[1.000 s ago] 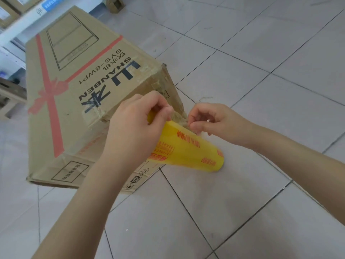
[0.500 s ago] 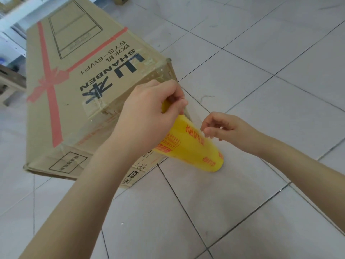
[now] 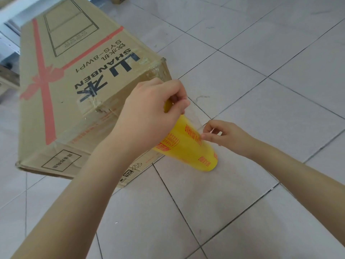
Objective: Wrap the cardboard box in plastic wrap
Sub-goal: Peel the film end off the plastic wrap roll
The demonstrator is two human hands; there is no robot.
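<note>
A: What is the biggest thing below you?
B: The pale tiled floor (image 3: 261,62). It fills your view from 12 o'clock round to 6 o'clock, with dark grout lines running slantwise.

A: Where is the cardboard box?
B: The cardboard box (image 3: 74,71) lies on that floor at 10 o'clock with 1 long face up. That face carries a red printed ribbon and the word SHANBEN, upside down to you. The box's near end faces 5 o'clock.

A: And the wrap?
B: The yellow roll of plastic wrap (image 3: 194,148) sits just off centre at 4 o'clock, in front of the box's near end. It is tilted, with its top toward 11 o'clock and its bottom toward 5 o'clock. I cannot tell whether the bottom touches the floor.

A: What are your 2 hands doing?
B: Your left hand (image 3: 149,113), at centre, has its fingers and thumb curled tight round the roll's top end. Your right hand (image 3: 227,136), at 3 o'clock, is mostly closed. Its thumb and forefinger pinch the clear film (image 3: 196,118) beside the roll's side.

A: Where does that film run?
B: Up from the roll toward the box's near corner at 12 o'clock.
</note>
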